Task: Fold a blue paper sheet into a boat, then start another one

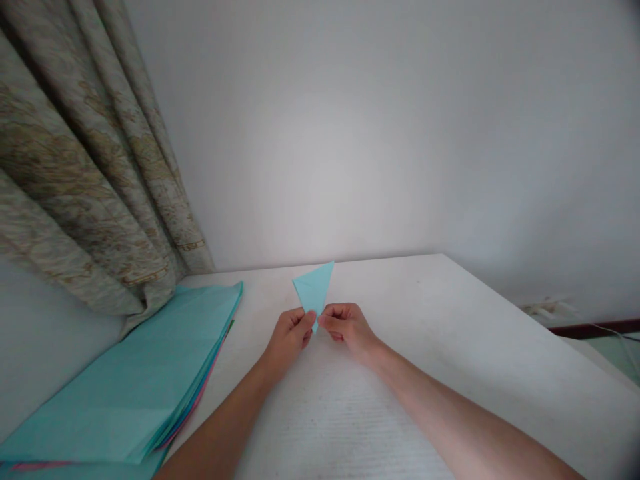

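The folded paper [315,288] is directed lengthwise toward twelve o'clock, its narrow end pinched by the left hand [295,327]; whether the right hand [347,325], at four o'clock, grips cannot be told.

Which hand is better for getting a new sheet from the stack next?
Probably the left hand: it's nearer the stack. The right hand would have to reach across the left arm. But the left is pinching the folded paper, so it should let go first.
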Demonstrator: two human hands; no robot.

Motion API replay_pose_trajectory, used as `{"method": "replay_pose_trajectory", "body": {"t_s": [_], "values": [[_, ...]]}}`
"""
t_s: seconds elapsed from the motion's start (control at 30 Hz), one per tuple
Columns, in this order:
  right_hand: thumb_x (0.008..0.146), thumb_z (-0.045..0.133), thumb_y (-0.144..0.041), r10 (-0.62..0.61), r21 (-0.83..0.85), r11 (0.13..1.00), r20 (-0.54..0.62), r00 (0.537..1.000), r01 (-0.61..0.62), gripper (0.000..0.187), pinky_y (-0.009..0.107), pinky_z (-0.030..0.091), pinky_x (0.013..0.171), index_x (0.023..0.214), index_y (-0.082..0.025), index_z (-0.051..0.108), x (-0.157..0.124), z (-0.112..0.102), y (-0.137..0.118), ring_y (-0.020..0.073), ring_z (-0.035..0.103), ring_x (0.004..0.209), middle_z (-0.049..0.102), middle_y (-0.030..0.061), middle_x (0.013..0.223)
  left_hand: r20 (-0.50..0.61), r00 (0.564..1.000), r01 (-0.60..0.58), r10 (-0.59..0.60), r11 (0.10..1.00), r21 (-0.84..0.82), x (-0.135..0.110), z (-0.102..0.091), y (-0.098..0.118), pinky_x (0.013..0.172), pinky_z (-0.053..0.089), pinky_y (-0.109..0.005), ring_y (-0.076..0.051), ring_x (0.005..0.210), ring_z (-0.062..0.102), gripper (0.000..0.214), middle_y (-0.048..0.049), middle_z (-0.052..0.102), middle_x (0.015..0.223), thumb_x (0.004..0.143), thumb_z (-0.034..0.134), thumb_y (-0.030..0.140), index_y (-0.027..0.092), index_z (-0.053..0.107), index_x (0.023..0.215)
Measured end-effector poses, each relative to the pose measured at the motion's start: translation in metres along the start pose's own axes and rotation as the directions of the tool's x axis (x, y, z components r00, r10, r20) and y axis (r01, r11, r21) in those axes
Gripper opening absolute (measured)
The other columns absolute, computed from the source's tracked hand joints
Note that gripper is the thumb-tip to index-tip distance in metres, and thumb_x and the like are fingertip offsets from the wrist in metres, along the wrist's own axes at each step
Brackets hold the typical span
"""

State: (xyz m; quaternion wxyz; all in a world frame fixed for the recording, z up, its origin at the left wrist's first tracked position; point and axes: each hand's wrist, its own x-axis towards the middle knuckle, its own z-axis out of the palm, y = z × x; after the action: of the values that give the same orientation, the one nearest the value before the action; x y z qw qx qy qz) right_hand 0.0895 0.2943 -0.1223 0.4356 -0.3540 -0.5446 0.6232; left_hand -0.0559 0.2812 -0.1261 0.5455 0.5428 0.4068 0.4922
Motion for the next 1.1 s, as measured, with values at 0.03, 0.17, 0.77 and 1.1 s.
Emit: {"method": "replay_pose_trajectory", "body": {"t_s": [0.03, 0.17, 0.77, 1.1], "values": [[0.063, 0.068, -0.035, 0.008, -0.033, 0.999, 0.027, 1.0, -0.008, 0.027, 0.025, 0.012, 0.042, 0.051, -0.017, 0.053, 0.0, 0.0, 0.0, 0.0054, 0.023, 0.039, 0.034, -0.0075, 0.04, -0.013, 1.0, -0.011, 0.011, 1.0, 0.009, 0.0, 0.0, -0.001, 0.038, 0.014, -0.02, -0.004, 0.038, 0.019, 0.049, 0.0096, 0.023, 0.043, 0.068, 0.06, 0.058, 0.019, 0.036, 0.051], [0.063, 0.069, -0.035, 0.014, -0.107, 0.994, 0.077, 0.997, -0.005, 0.025, 0.025, 0.012, 0.042, 0.053, -0.016, 0.055, -0.001, 0.001, 0.001, 0.0055, 0.023, 0.039, 0.035, -0.0074, 0.039, -0.011, 1.0, -0.003, 0.003, 1.0, 0.005, 0.0, 0.0, -0.002, 0.039, 0.014, -0.02, -0.005, 0.039, 0.019, 0.047, 0.0093, 0.024, 0.043, 0.07, 0.059, 0.057, 0.019, 0.037, 0.052], [0.057, 0.071, -0.026, 0.079, 0.276, 0.961, -0.164, 0.983, -0.031, 0.026, 0.024, 0.008, 0.041, 0.051, -0.016, 0.048, 0.005, -0.001, -0.003, 0.0038, 0.019, 0.04, 0.03, -0.0086, 0.042, 0.11, 0.984, 0.159, -0.144, 0.976, -0.147, -0.003, 0.001, 0.002, 0.037, 0.008, -0.021, -0.003, 0.034, 0.016, 0.047, 0.0094, 0.025, 0.039, 0.065, 0.065, 0.05, 0.019, 0.033, 0.048], [0.061, 0.07, -0.029, 0.034, 0.155, 0.988, -0.1, 0.994, -0.018, 0.03, 0.023, 0.01, 0.041, 0.05, -0.017, 0.044, 0.002, 0.004, -0.004, 0.0036, 0.02, 0.039, 0.03, -0.009, 0.041, 0.057, 0.998, 0.031, -0.038, 0.993, 0.112, -0.007, 0.006, 0.012, 0.039, 0.019, -0.024, -0.008, 0.035, 0.028, 0.049, 0.0041, 0.033, 0.034, 0.074, 0.051, 0.055, 0.018, 0.042, 0.042]]}}
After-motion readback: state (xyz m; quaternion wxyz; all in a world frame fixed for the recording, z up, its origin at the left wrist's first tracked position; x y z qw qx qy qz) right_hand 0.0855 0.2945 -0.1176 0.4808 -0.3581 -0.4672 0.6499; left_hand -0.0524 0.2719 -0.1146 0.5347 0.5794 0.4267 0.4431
